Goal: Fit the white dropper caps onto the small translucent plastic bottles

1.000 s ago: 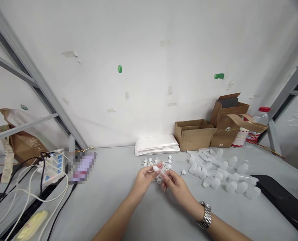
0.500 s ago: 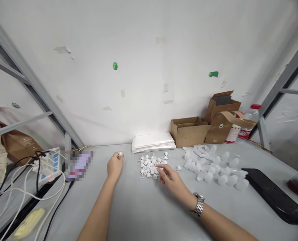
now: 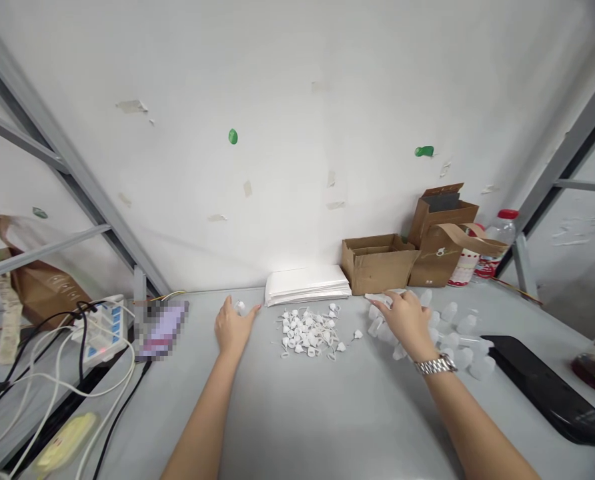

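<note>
My left hand (image 3: 234,328) is open on the left of the table, its thumb spread wide from the fingers. Between thumb and fingers, just beyond the palm, stands a small whitish bottle (image 3: 240,307); whether the hand touches it I cannot tell. My right hand (image 3: 408,321), a metal watch on its wrist, is over a spread of translucent plastic squeeze bottles (image 3: 448,311), thumb and forefinger apart. Some bottles are hidden under it. A pile of small white caps with strap rings (image 3: 307,330) lies between the hands, and one loose cap (image 3: 357,335) is to its right.
White flat sheets (image 3: 305,285) are stacked against the wall beside an open cardboard box (image 3: 379,263). A brown paper bag (image 3: 435,250) stands farther right. A black tray-like object (image 3: 542,387) lies at right. A power strip (image 3: 102,333) with tangled cables is at left.
My right hand has moved right, from the cap pile to the bottles. My left hand has opened from its closed grip around the small bottle, thumb swinging outward.
</note>
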Tool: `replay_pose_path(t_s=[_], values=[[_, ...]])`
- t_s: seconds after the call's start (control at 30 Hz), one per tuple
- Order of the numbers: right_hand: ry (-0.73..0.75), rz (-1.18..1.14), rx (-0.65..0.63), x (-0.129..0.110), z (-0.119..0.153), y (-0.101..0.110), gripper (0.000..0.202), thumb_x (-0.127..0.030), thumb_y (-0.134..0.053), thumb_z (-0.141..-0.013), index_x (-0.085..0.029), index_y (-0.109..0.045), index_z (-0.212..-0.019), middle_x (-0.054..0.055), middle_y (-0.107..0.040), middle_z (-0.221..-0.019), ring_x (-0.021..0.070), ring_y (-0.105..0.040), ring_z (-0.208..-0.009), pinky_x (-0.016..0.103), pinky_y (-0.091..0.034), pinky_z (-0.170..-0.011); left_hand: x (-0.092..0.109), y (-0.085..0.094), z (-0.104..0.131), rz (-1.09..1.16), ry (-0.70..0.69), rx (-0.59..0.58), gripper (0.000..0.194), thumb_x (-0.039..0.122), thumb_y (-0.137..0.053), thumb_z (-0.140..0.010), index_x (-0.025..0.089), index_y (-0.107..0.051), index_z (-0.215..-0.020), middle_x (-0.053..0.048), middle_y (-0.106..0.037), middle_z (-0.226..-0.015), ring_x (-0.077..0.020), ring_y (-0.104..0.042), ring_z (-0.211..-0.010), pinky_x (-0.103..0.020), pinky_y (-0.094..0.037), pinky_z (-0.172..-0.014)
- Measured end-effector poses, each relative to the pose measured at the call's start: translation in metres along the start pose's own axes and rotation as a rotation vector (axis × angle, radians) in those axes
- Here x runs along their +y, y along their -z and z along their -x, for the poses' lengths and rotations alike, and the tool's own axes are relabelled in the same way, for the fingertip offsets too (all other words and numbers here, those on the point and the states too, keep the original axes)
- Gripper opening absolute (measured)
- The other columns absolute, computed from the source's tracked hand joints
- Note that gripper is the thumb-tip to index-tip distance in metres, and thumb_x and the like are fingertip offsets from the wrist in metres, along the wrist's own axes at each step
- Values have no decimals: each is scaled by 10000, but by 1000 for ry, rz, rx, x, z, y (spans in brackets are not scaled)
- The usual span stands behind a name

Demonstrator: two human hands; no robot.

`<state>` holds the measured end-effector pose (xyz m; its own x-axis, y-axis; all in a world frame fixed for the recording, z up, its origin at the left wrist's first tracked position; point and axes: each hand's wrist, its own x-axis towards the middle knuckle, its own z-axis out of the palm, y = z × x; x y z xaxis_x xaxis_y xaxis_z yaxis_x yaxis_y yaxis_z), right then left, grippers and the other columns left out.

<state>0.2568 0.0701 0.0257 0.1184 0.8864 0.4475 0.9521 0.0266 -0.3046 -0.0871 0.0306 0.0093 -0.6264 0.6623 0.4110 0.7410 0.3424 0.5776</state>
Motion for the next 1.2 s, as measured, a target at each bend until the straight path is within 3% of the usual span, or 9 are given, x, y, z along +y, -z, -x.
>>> replay_pose_path(t_s=[0.07,0.13,0.3,0.4,0.47,0.7,0.8,0.93,1.2], values=[[-9,-13,-78,7,-2,-4,412,-502,-429,-816,-185,-658,-946,139,-608,-876,298,-524,-871,376,-297,-663,8,4,7,37,-98,170,680,487,-619,-653,149,-419,-1208,-179,-476,-1207,-324,-403,-1147,-433,-312,-928],[-10,-36,-134,9,-3,-7,359,-466,-432,-822,-212,-674,-897,111,-631,-863,285,-540,-853,362,-288,-650,16,7,15,159,-201,209,493,433,-583,-710,176,-495,-1121,-135,-512,-1104,-277,-453,-1073,-396,-336,-911],[13,-61,-165,7,-3,-10,277,-378,-458,-811,-231,-684,-749,64,-656,-797,263,-552,-838,343,-259,-632,34,8,41,523,-364,-273,276,342,-603,-713,217,-577,-958,-20,-538,-810,-164,-527,-722,-281,-413,-731],[19,-68,-167,8,-3,-14,246,-368,-477,-794,-234,-683,-793,65,-648,-781,259,-552,-825,342,-256,-631,38,2,55,530,-408,-527,287,347,-652,-667,238,-608,-929,-19,-546,-842,-176,-528,-760,-283,-400,-743],[27,-90,-160,10,-5,-16,257,-379,-475,-792,-227,-683,-795,65,-636,-760,254,-553,-808,342,-264,-634,38,-4,61,499,-427,-571,263,345,-639,-681,246,-619,-923,-29,-545,-863,-198,-525,-825,-296,-388,-776],[120,-566,15,-14,2,4,391,-517,-464,-784,-175,-651,-818,76,-563,-827,169,-508,-650,316,-387,-624,34,-21,67,334,-507,-515,150,260,-558,-751,219,-598,-890,-43,-547,-879,-217,-498,-894,-342,-387,-807],[261,-827,-204,-45,29,14,291,-453,-497,-802,-197,-634,-813,54,-564,-841,142,-499,-635,271,-416,-583,34,-24,67,283,-525,-483,122,208,-529,-768,202,-578,-879,-44,-565,-889,-213,-498,-908,-347,-396,-813],[563,-851,-564,-78,72,13,142,-300,-502,-832,-222,-619,-851,33,-572,-873,146,-526,-762,258,-438,-675,35,-24,66,308,-508,-417,122,194,-499,-788,199,-567,-889,-43,-590,-878,-206,-512,-895,-349,-411,-806],[694,-680,-586,-83,93,-1,233,-98,-546,-741,-206,-567,-946,29,-600,-867,180,-505,-856,294,-412,-776,35,-18,63,349,-488,-338,152,192,-485,-795,193,-570,-922,-45,-598,-881,-197,-528,-881,-361,-424,-814]])
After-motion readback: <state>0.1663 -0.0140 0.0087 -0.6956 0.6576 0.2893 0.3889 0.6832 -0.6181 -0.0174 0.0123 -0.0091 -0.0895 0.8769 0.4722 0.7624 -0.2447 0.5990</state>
